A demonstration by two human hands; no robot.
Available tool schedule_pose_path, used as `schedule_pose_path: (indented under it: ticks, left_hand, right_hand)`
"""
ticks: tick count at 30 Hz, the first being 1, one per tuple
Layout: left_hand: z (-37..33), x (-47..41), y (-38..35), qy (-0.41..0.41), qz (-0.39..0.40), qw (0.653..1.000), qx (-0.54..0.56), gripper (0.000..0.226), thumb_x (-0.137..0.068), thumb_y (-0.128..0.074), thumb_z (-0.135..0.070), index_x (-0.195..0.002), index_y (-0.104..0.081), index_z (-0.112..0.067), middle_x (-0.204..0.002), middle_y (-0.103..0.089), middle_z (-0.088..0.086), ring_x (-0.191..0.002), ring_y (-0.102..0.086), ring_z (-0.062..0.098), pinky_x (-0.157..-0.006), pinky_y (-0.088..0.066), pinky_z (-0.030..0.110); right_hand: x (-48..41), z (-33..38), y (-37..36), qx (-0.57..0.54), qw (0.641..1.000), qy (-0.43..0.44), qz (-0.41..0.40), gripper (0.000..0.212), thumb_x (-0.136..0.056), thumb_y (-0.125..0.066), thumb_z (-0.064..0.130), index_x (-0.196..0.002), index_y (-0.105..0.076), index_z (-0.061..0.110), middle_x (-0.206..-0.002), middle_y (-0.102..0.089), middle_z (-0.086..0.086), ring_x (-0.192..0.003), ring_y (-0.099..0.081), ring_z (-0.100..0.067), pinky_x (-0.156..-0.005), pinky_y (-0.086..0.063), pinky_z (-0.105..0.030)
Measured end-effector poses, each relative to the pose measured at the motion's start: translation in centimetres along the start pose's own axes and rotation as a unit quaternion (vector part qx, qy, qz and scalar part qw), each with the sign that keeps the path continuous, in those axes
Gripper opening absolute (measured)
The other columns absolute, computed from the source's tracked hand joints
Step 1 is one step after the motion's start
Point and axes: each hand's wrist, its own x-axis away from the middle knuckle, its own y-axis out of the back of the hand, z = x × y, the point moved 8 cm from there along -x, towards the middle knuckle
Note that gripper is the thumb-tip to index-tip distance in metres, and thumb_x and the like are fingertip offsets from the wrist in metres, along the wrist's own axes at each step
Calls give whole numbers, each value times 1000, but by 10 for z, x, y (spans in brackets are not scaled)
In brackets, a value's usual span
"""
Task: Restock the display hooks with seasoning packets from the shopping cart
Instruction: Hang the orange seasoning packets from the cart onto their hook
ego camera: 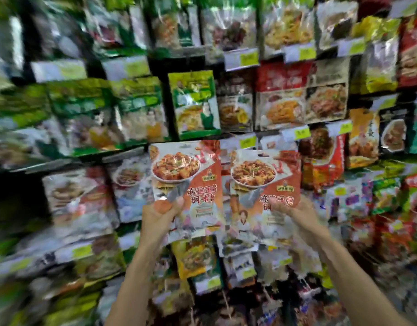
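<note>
Rows of hanging packets (193, 102) and yellow price tags (247, 58) fill the blurred wall ahead. Before it, two matching orange packets are held up side by side, upright, their inner edges almost meeting. The left packet (188, 175) is pinched at its lower left corner by the left hand (159, 216), thumb on its front. The right packet (261, 175) is gripped low on its right side by the right hand (295, 215), which is blurred.

Bright even shop light, heavy motion blur esp. left + edges, wide-angle warp, packets (186, 184) mid-frame sharpest, slight glare.
</note>
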Motion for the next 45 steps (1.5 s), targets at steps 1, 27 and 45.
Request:
schedule_pose_path:
  ticks: [1,27,45]
  left_hand:
    - [-5,-3,31,-6,-15,1000,-8,38,-75,-74,-30,-58,-57,1,-51,-58,-1,-47,-55,5,-47,-44,16]
    - [28,-52,442,-10,-210,977,-43,34,-81,-71,-16,-55,-50,-10,-41,-42,-10,-33,-32,1,-40,-30,19]
    - [34,-63,426,20,-197,980,-33,28,-79,-75,-23,-72,-57,-2,-72,-49,14,-68,-43,23,-64,-34,36]
  right_hand:
    - [-4,4,-31,0,1000,5,19,11,-79,-72,5,-82,-64,12,-66,-72,12,-61,-66,1,-54,-49,-10]
    - [4,-51,-501,-24,964,-113,239,32,-77,-77,23,-103,-64,9,-101,-71,-6,-97,-66,-21,-87,-50,-34]
    - [-22,-67,-512,-24,953,-206,219,39,-84,-70,10,-118,-53,0,-112,-66,-14,-111,-60,-30,-93,-49,-41]
